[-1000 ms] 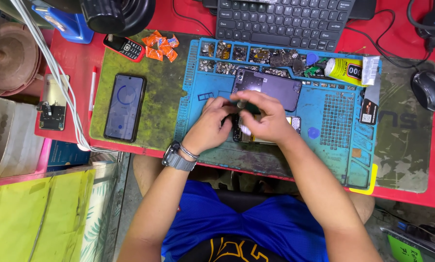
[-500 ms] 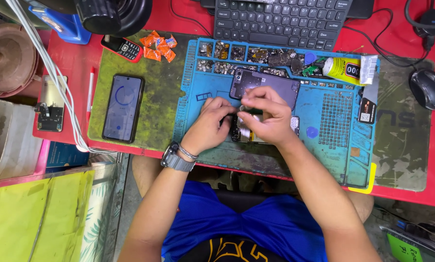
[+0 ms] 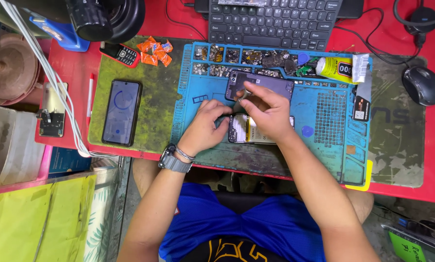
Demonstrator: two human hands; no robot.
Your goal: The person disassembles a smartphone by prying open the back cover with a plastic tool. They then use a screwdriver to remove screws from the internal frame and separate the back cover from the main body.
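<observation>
Hiding opened phone (image 3: 249, 130), right hand (image 3: 268, 112), tool unclear

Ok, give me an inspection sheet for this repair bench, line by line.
Surface: red table with a stained green mat and a blue silicone repair mat.
Job's things: opened phone under both hands; dark back cover beside it.
Clutter: black smartphone, small keypad phone, orange packets, yellow glue tube, parts in tray slots.
Grippers: left hand steadies the phone; right hand holds a thin metal tool.
Cables: white cables.
Surroundings: black keyboard, black mouse.
</observation>
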